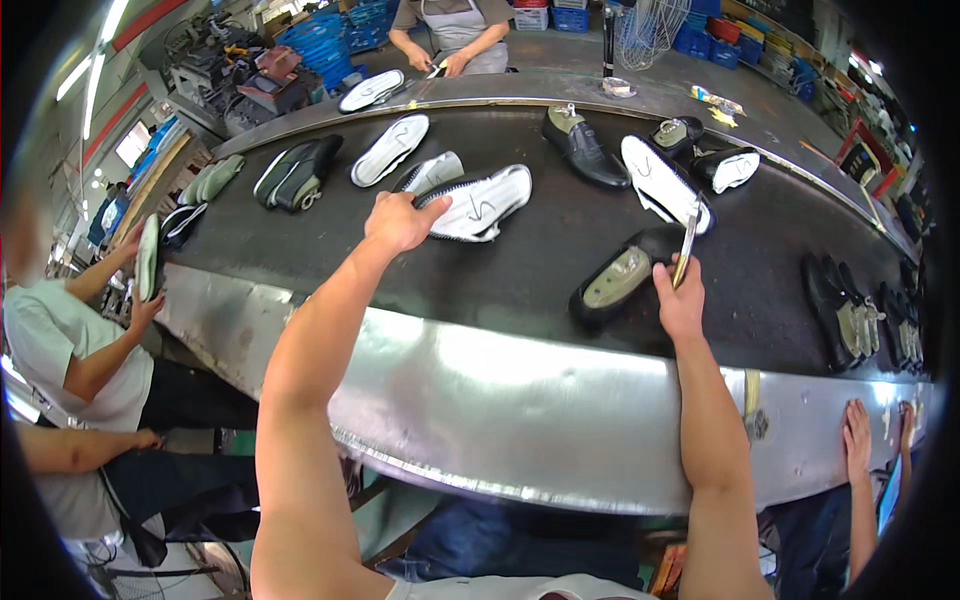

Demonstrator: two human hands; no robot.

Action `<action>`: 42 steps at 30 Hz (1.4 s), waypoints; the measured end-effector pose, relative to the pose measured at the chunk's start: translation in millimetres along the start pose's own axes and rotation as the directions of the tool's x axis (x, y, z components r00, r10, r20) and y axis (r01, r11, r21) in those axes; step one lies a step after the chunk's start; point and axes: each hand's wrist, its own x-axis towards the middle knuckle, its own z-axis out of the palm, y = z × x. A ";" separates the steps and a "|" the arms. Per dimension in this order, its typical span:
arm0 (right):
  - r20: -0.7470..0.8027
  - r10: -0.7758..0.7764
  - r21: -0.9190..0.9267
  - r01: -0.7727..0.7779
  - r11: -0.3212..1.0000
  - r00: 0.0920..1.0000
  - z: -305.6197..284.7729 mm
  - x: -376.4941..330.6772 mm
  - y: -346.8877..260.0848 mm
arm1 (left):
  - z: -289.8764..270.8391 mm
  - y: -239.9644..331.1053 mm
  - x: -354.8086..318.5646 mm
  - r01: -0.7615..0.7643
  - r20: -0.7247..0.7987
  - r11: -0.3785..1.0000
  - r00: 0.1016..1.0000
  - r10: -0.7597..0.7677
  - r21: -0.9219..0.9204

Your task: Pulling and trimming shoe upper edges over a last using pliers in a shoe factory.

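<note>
My left hand (402, 222) is closed on the end of a dark shoe (483, 205), which lies with its white, pen-marked underside up. Its thumb rests along the edge of that underside. Right beside it is a grey-lined shoe piece (432, 173). In my right hand (681, 300) is a slim metal tool (687, 250) with a brassy lower part, pointing away from me; its exact kind is unclear. Just left of that hand a black shoe (622, 280) stands on a greenish last. The tool's tip overlaps another white-bottomed shoe (660, 180), and contact cannot be made out.
A black belt (480, 285) carries several more shoes, with a black loafer (585, 148) at the far side and a group of shoes (850, 310) at right. A metal ledge (520, 400) runs along the near side. People work at left, right and across the belt.
</note>
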 end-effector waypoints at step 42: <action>0.361 -0.211 -0.150 0.279 0.948 0.908 12.9 -118.0 -104.4 | -27.1 -149.1 -36.3 0.171 -0.078 0.898 0.972 -0.220 -0.405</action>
